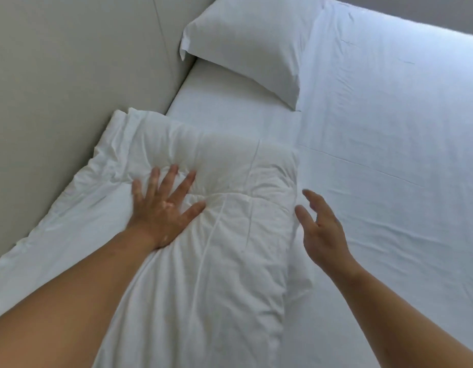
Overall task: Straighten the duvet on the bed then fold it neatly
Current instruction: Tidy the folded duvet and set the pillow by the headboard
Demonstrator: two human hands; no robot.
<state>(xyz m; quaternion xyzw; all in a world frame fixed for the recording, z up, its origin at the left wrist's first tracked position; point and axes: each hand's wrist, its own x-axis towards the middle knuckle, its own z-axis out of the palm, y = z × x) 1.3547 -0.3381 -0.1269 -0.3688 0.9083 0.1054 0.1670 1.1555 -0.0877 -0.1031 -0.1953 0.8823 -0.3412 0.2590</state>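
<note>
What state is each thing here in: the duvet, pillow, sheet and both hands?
duvet: folded into a long, wrinkled strip.
left hand: flat, fingers spread, pressing on the duvet.
right hand: open, fingers relaxed, by the duvet's right edge.
pillow: lying on the sheet, uncovered.
sheet: spread out, lightly creased.

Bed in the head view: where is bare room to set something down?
Widest: the sheet right of the duvet and pillow. A smaller strip lies between pillow, duvet and headboard. Crowded at left: left hand presses the duvet, right hand open at its right edge.
</note>
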